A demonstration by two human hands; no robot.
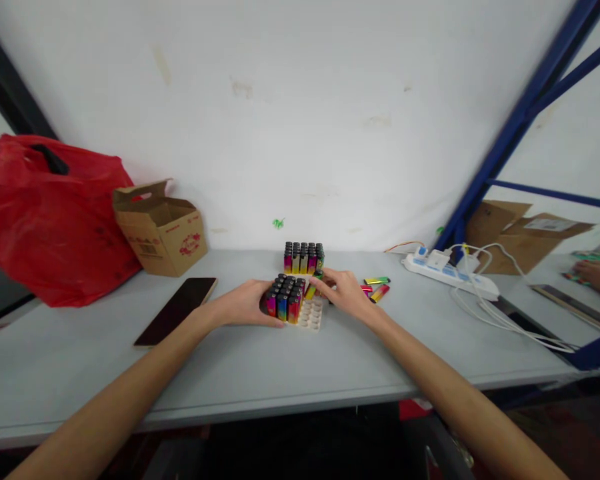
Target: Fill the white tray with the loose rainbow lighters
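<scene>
Midway along the grey worktop, a front group of lighters stands upright, black tops up, in a white tray whose bare hollows show at the right end; the left hand curves round the left side of the group, thumb along the near edge, far fingers hidden, so how firmly it grips I cannot tell; the right hand pinches a single yellow-green lighter near its upper end, tilted beside the right-hand row; whether its foot touches the tray is too small to make out.

Just behind stands a back group of lighters, close to the wall; loose lighters lie on their sides to the right of the right hand; farther right is a power strip with trailing white cables.

The likeliest slip is at the tilted lighter; lowered at that slant, its foot could catch a hollow's rim or knock a neighbour askew; a loose pinch could let it topple across the bare hollows; a harder push from the right, with too little bracing from the left hand, could slide the tray or tip the rows together; the right knuckles, so near the back group, could brush its closest lighters over; a careless sweep of the right wrist could scatter the loose ones.
</scene>
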